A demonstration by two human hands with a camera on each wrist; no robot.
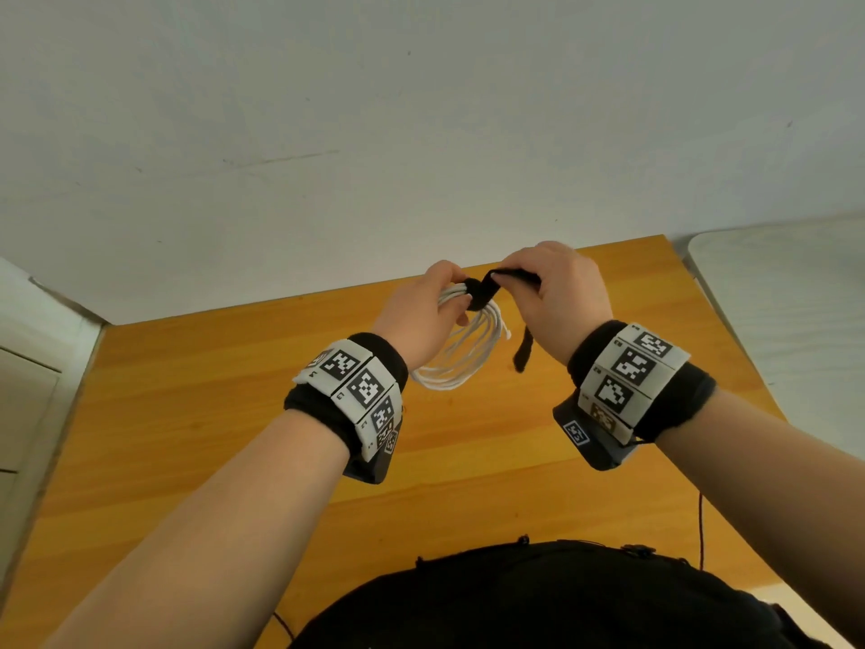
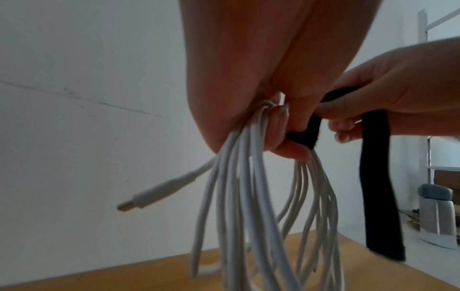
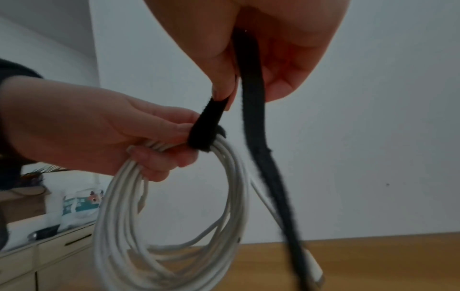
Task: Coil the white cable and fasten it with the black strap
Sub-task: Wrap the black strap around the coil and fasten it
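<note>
Home room: wooden table (image 1: 468,461), white wall (image 1: 421,110), drawer cabinet (image 3: 49,256)

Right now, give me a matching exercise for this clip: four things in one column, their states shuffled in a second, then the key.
Things:
1. cable
2. strap
3. left hand
4. right hand

States:
A. pinches the strap
B. coiled, hanging in loops
C. grips the coil at its top
D. looped over the coil, long end dangling

Pairs: 1-B, 2-D, 3-C, 4-A
</note>
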